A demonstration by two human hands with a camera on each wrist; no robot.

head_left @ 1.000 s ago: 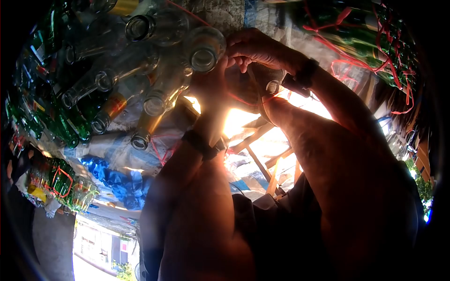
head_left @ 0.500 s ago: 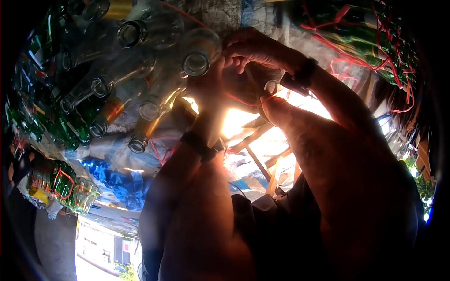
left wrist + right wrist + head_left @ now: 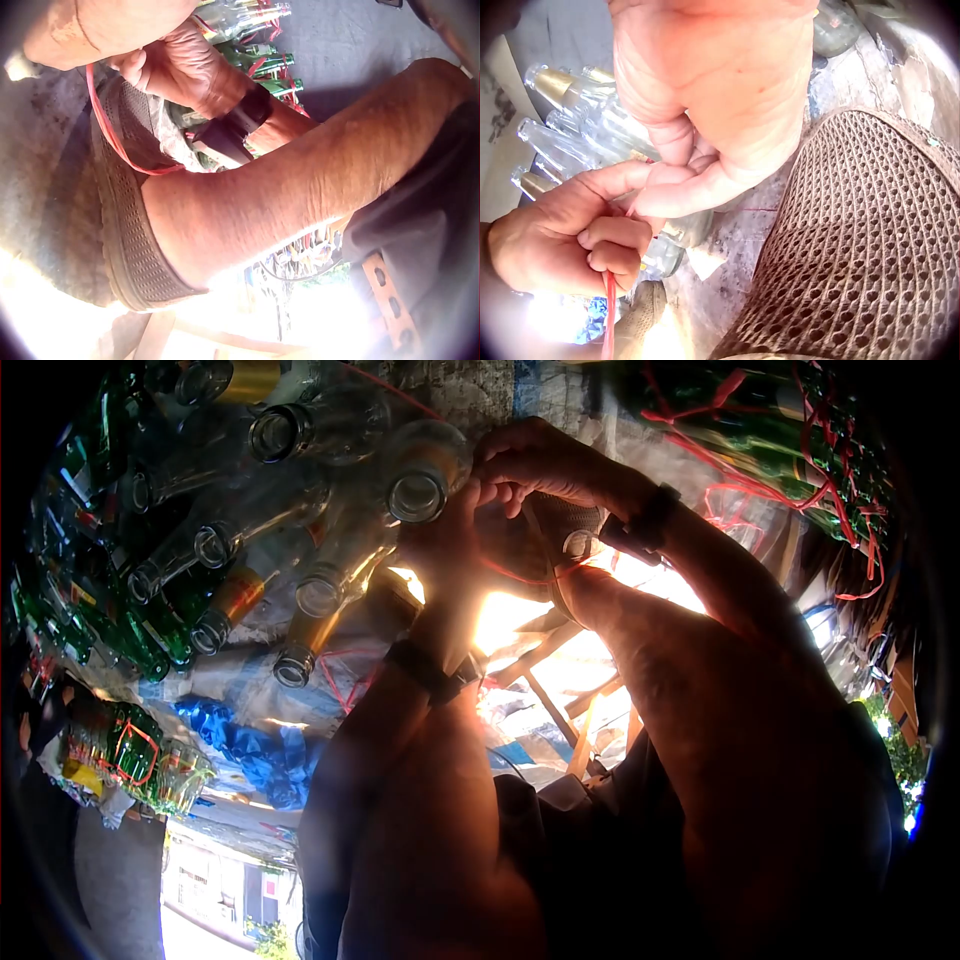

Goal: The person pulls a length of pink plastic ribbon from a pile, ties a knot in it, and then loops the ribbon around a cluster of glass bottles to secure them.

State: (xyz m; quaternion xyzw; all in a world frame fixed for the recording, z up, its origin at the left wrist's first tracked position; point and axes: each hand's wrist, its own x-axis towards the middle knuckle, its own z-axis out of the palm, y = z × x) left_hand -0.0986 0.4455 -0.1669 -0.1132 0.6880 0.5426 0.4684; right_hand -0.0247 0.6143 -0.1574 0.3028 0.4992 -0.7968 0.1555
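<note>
Both hands meet beside a cluster of clear glass bottles (image 3: 415, 470). In the right wrist view my left hand (image 3: 577, 236) has its fingers curled round a red plastic string (image 3: 610, 315), whose tail hangs below. My right hand (image 3: 712, 105) pinches at the string where it comes out by the left thumb; its fingertips partly hide that spot. The head view has the left hand (image 3: 445, 540) in shadow against the nearest bottle and the right hand (image 3: 550, 460) just right of it. In the left wrist view the string (image 3: 112, 142) drapes past a mesh shoe (image 3: 139, 240).
Green bottles (image 3: 140, 630) lie at the left, and more bottles tied with red string (image 3: 790, 490) stand at the upper right. Blue plastic (image 3: 250, 750) lies on the ground sheet. My legs (image 3: 680, 680) flank the hands, with a wooden frame (image 3: 560, 690) between them.
Early on, the nearest clear bottles shifted slightly left and down in the head view. Both hands stay together at the same place, with barely any movement in the last half second.
</note>
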